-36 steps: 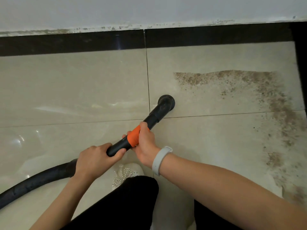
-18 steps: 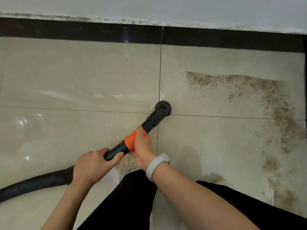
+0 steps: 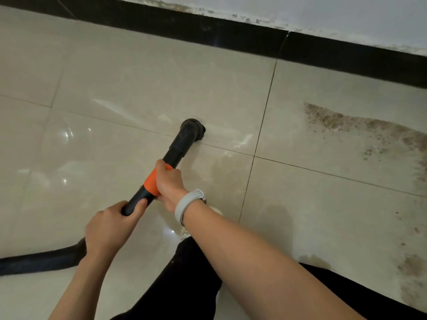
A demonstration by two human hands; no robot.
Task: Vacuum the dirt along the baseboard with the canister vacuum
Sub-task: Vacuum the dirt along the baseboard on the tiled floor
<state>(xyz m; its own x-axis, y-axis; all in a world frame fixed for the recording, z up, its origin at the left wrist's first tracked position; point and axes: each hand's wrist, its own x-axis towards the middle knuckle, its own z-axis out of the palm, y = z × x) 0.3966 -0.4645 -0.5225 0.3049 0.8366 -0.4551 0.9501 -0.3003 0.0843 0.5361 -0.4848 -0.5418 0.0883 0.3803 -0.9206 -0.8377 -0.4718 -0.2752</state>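
Nearest the camera, black trouser legs (image 3: 184, 285) fill the bottom of the view, with part of a white shoe (image 3: 184, 233) showing just past the knee. Both bare forearms reach forward over them.

The left hand (image 3: 108, 229) is closed around the black vacuum hose (image 3: 39, 259), its fingers and thumb wrapped round the stiff tube where the hose joins it; this grip is firm and holds the tube from above. The hose trails off along the floor to the left edge of the view.

Just ahead, the right hand (image 3: 169, 183) has its grip closed on the orange collar (image 3: 151, 181) of the tube, fingers curled round it. A pale grey wristband (image 3: 187, 205) sits on that wrist.

From the collar the black tube (image 3: 178, 148) slopes forward and down to the round nozzle (image 3: 193, 128), which touches the glossy cream floor tiles (image 3: 138, 84) right at a grout line, a tile's width short of the wall.

To the right of the nozzle, well apart from it, a brown band of dirt (image 3: 346, 122) lies across the tiles and curves down along the right edge of the view, with a further patch (image 3: 411, 266) nearer the camera.

Farthest away, the black baseboard (image 3: 242, 36) runs slantwise across the top of the view. Above it is the pale wall (image 3: 346, 12), whose lower edge is chipped and stained where it meets the baseboard.
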